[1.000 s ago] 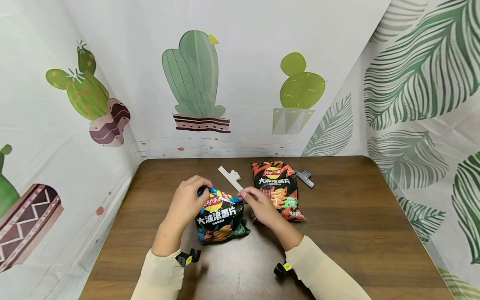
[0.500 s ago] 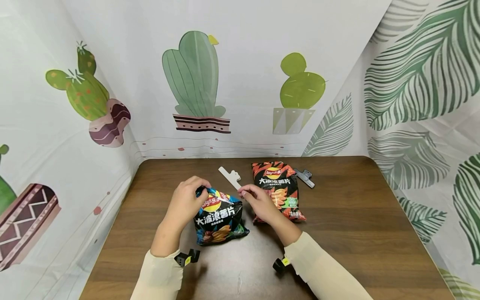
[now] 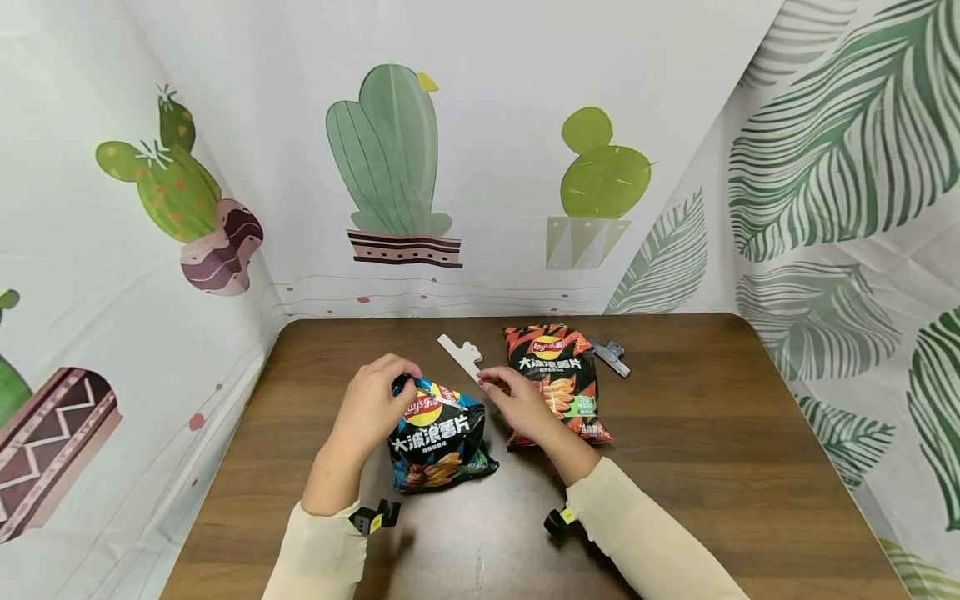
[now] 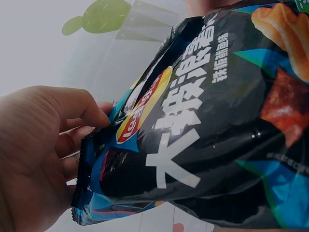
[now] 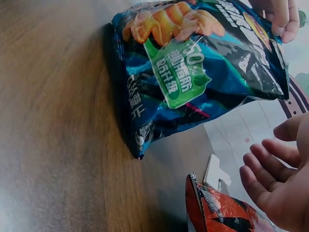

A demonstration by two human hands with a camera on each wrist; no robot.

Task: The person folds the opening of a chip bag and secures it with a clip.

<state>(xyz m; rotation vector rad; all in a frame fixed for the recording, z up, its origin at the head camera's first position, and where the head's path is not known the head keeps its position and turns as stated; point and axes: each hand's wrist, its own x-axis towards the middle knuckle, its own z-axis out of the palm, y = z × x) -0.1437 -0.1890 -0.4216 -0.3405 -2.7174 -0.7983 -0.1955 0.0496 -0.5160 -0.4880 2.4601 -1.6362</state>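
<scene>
A blue and black bag of potato chips (image 3: 438, 446) stands tilted on the table in the head view. My left hand (image 3: 371, 404) pinches its top left edge between thumb and fingers; the crimped edge shows beside the fingers in the left wrist view. My right hand (image 3: 525, 408) hovers just off the bag's top right corner, its fingertips overlapping the near end of a white clip (image 3: 460, 353). In the right wrist view this hand (image 5: 285, 179) has loosely bent fingers with nothing between them, apart from the chip bag (image 5: 178, 67).
Partly behind my right hand lies a red and black bag of chips (image 3: 547, 346). A grey clip (image 3: 611, 357) rests against its right side. The brown wooden table (image 3: 697, 467) ends at a printed cloth backdrop (image 3: 495, 167).
My right hand has let go of the bag's top right corner and drawn slightly up and away. The left hand keeps its pinch, and that corner has sunk a little.
</scene>
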